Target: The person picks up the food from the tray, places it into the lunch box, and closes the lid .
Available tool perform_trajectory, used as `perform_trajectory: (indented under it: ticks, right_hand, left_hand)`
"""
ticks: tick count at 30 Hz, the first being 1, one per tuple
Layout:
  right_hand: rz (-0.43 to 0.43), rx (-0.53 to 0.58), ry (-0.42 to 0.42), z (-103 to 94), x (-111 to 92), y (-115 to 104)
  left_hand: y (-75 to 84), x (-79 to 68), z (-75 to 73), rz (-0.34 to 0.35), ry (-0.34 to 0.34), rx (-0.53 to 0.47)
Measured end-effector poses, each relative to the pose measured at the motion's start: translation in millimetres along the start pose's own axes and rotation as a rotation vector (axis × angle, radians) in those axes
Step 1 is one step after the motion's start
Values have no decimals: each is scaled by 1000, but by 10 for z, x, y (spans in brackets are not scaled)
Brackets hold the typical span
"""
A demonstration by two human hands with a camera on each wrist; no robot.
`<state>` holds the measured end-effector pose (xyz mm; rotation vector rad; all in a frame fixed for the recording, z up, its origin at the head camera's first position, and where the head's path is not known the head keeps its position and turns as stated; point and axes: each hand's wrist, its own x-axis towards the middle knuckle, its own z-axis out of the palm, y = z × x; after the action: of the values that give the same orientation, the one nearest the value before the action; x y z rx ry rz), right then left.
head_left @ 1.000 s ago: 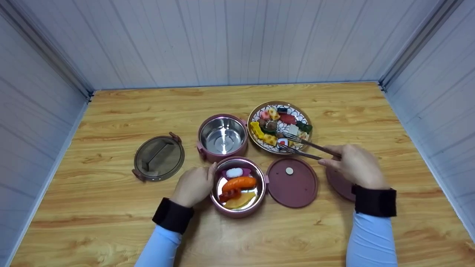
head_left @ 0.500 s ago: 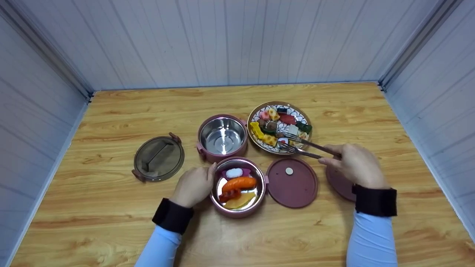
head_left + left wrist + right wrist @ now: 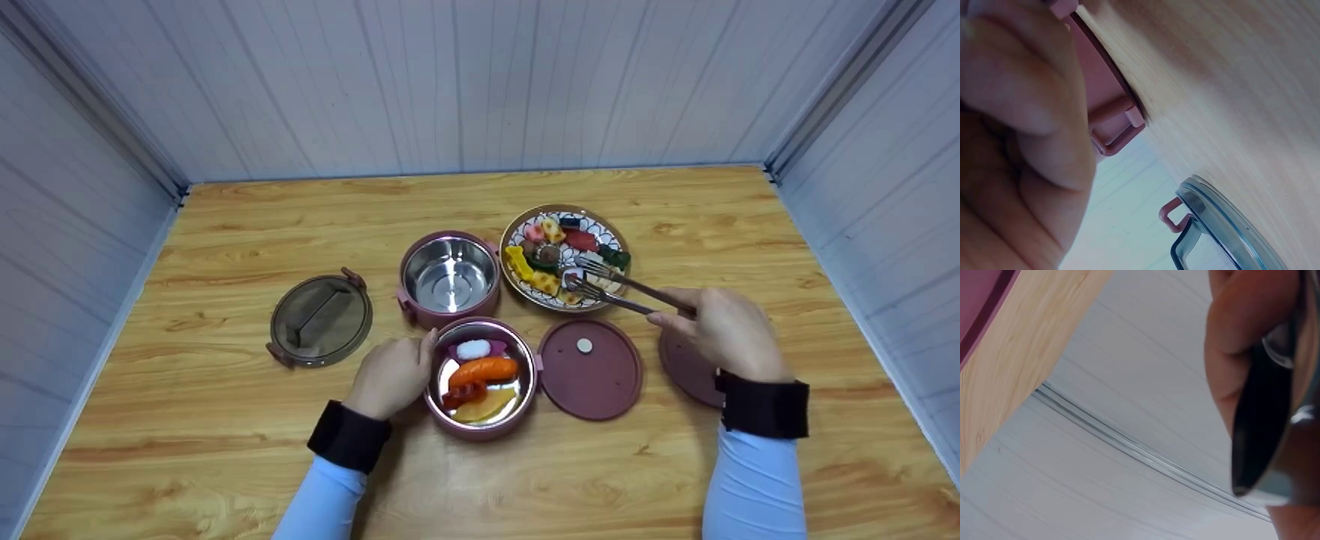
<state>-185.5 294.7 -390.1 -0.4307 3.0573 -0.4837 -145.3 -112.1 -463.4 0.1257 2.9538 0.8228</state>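
My left hand [image 3: 390, 375] grips the left side of the near pink lunch pot [image 3: 480, 433], its thumb at the rim. Inside that pot lie an orange toy sausage [image 3: 484, 370], a white oval piece [image 3: 474, 349] on purple, a red piece [image 3: 463, 395] and a yellow, flat piece [image 3: 487, 405]. My right hand [image 3: 727, 330] holds metal tongs [image 3: 637, 289] over the patterned plate [image 3: 517, 292]. Between the tong tips is a toy sushi roll [image 3: 573, 275], white with a red centre, partly hidden by the tines.
Several toy foods, including a yellow bone-shaped piece [image 3: 517, 262], lie on the plate. A second pink pot [image 3: 450, 277] stands behind the near one. A clear lid [image 3: 321, 321] lies left; two dark pink lids, one round [image 3: 591, 382] and one [image 3: 686, 371] under my right hand, lie right.
The tongs have drawn closer together, their near tip moving up and away from me. The sushi roll has shifted with it towards the plate's middle. My left hand stays put.
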Motion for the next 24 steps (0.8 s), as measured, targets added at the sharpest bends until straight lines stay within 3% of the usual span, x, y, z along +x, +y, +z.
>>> perform_trajectory:
  ticks: [5, 13, 19, 24]
  right_hand:
    - [14, 15, 2, -31, -21, -9]
    - [-40, 63, 64, -77, -78, -136]
    - [-186, 100, 110, -71, -87, -316]
    - [-317, 142, 63, 17, -51, -520]
  left_hand:
    - [-4, -1, -3, -6, -3, -2]
    - [-13, 8, 4, -1, 3, 2]
    - [-12, 11, 3, 8, 6, 5]
    - [-14, 7, 4, 33, 16, 23]
